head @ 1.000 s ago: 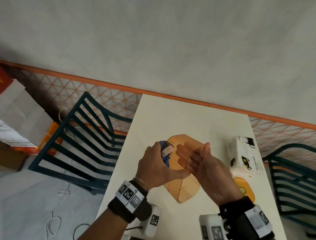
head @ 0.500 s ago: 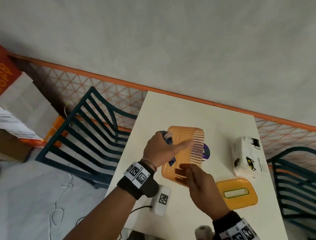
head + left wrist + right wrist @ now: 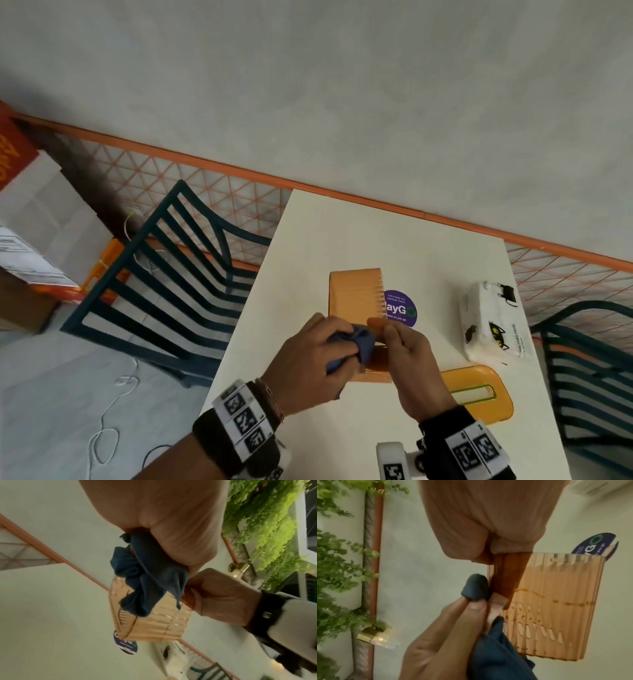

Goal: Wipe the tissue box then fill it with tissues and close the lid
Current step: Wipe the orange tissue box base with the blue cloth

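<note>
The ribbed, translucent orange tissue box [image 3: 354, 298] [image 3: 154, 623] [image 3: 556, 608] is held up over the white table [image 3: 376, 233], its open side toward me. My right hand [image 3: 407, 346] [image 3: 488, 534] grips its near wall, fingers curled over the rim. My left hand [image 3: 318, 356] [image 3: 163, 527] holds a bunched blue cloth [image 3: 359, 342] [image 3: 149, 582] [image 3: 498, 649] and presses it against the box's near edge. The orange lid [image 3: 479, 394] with its slot lies on the table to the right. A white tissue pack [image 3: 489, 325] with cat prints lies beyond it.
A round purple sticker [image 3: 400, 308] shows on the table behind the box. Dark green slatted chairs stand left [image 3: 164, 274] and right [image 3: 589, 377] of the table. An orange rail and mesh fence [image 3: 205, 192] run behind. Cardboard boxes [image 3: 30, 222] sit on the floor at far left.
The box has been turned from lying flat under both hands to held upright. My right hand moved to its near wall, and the cloth hand slid from the far-left side to the near edge.
</note>
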Motion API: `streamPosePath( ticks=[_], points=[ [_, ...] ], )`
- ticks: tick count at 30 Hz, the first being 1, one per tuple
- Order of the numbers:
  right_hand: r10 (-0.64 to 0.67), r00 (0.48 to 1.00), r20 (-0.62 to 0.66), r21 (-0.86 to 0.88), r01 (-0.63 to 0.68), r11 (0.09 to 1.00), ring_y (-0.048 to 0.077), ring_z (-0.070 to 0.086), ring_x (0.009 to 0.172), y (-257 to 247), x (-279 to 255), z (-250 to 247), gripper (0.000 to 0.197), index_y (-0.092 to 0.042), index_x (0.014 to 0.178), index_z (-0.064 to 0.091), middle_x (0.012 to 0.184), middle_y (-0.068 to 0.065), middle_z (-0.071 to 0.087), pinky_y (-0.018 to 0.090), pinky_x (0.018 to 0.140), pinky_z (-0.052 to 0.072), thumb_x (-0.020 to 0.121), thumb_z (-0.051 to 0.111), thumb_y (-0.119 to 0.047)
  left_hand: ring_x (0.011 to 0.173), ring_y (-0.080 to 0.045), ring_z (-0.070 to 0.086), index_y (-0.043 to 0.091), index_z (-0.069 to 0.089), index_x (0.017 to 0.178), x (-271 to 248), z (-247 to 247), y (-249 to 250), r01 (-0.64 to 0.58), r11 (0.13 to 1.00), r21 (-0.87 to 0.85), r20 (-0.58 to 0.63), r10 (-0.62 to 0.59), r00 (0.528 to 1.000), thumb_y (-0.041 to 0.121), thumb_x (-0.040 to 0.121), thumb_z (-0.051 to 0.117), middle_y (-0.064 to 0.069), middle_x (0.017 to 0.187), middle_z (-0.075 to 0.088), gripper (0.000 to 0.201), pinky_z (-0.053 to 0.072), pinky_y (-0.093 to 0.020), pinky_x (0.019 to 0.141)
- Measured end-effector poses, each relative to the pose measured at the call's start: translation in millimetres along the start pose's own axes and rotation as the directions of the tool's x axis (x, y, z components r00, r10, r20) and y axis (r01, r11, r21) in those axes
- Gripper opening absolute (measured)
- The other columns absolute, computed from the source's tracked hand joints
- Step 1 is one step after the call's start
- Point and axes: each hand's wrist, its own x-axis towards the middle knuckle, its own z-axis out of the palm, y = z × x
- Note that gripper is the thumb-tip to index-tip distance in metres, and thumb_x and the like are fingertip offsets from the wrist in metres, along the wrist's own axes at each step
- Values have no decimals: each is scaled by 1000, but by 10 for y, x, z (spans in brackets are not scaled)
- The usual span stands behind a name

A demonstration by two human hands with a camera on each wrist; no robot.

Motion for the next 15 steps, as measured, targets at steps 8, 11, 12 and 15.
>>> streamPosePath(
  ticks=[8, 11, 12, 15],
  points=[
    [-25, 998, 49, -7, 25, 1000, 35, 75, 88, -152, 63, 132, 37, -5, 109, 67, 97, 13, 78, 48, 78, 62, 109, 31, -14, 103, -16, 53, 25, 72, 107, 800, -47, -52, 348, 927, 137, -161, -326, 932, 38, 99, 51, 5, 112, 57, 27, 53, -33, 75],
    [-29, 999, 15, 16, 29, 999, 41, 72, 94, -133, 149, 10, 38, -5, 104, 70, 96, 21, 75, 56, 85, 59, 108, 33, -10, 96, -12, 53, 26, 71, 95, 559, 11, 210, 133, 977, 167, -135, -111, 985, 40, 94, 53, 10, 105, 58, 23, 53, -31, 64],
    [-19, 1000, 9, 39, 19, 999, 41, 72, 95, -125, 144, -26, 39, -7, 105, 71, 98, 21, 75, 56, 86, 59, 108, 33, -10, 95, -10, 54, 25, 70, 94, 430, 19, 220, 73, 984, 160, -99, -58, 993, 40, 93, 54, 11, 104, 58, 21, 54, -29, 63],
    [-11, 1000, 25, 51, 10, 999, 34, 75, 93, -95, 61, -64, 36, -6, 112, 67, 104, 15, 77, 44, 77, 62, 109, 32, -12, 93, -5, 57, 27, 70, 95, 283, -16, -28, 181, 980, 80, -53, -177, 983, 45, 93, 54, 13, 103, 56, 24, 55, -29, 67]
  ],
)
